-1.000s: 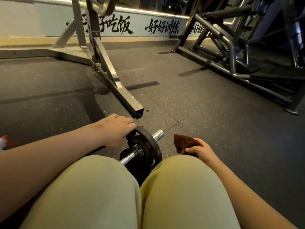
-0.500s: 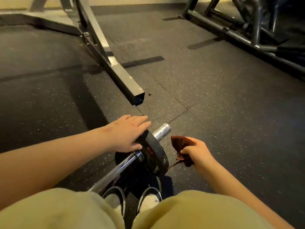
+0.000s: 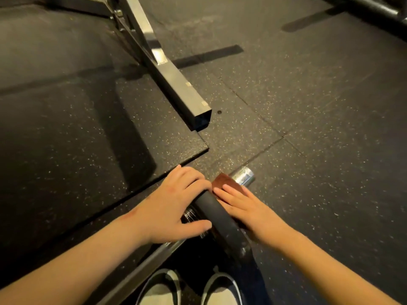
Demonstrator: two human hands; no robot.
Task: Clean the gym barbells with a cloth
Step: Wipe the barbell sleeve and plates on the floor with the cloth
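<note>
A barbell lies on the floor in front of me, its chrome sleeve end (image 3: pixel 243 177) pointing away to the right and its shaft (image 3: pixel 141 267) running back toward my feet. A black weight plate (image 3: pixel 222 221) stands on the sleeve. My left hand (image 3: pixel 174 208) grips the plate's top rim, fingers curled over the edge and thumb on the near face. My right hand (image 3: pixel 244 208) presses a brown cloth (image 3: pixel 224 183) flat against the plate's outer face with straight fingers. Most of the cloth is hidden under that hand.
A grey steel rack leg (image 3: pixel 176 84) ends just beyond the barbell, on a raised rubber mat (image 3: pixel 66 139). Speckled rubber floor (image 3: pixel 319 128) spreads to the right. Another machine's black base (image 3: pixel 374 7) sits at the far top right. My two shoes (image 3: pixel 191 289) stand below the plate.
The view has tilted down and closer. My right hand has brought the cloth from beside the plate onto its outer face. My left hand now curls over the plate's rim.
</note>
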